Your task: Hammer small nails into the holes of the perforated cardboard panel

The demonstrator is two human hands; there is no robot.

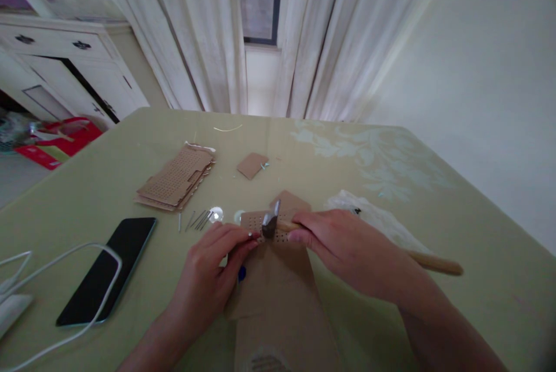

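My right hand [334, 241] is closed around the wooden handle of a hammer [270, 222], close to its dark metal head. The handle's far end sticks out to the right beyond my wrist. Between the thumb and forefinger of my left hand [221, 259], a nail [251, 235] is pinched, with only its small shiny head showing. The hammer head is just right of these fingertips, over a perforated brown cardboard piece [249, 220]. Under that lies a longer sheet of cardboard [278, 285] reaching toward me. A small blue round thing [242, 273] shows beside my left thumb.
Several loose nails [201, 219] lie left of the cardboard, near a stack of perforated cardboard [178, 178]. A phone [108, 270] rests at left under a white cable [117, 262]. A small cardboard piece [252, 165] is farther back; a clear plastic bag [382, 221] lies at right.
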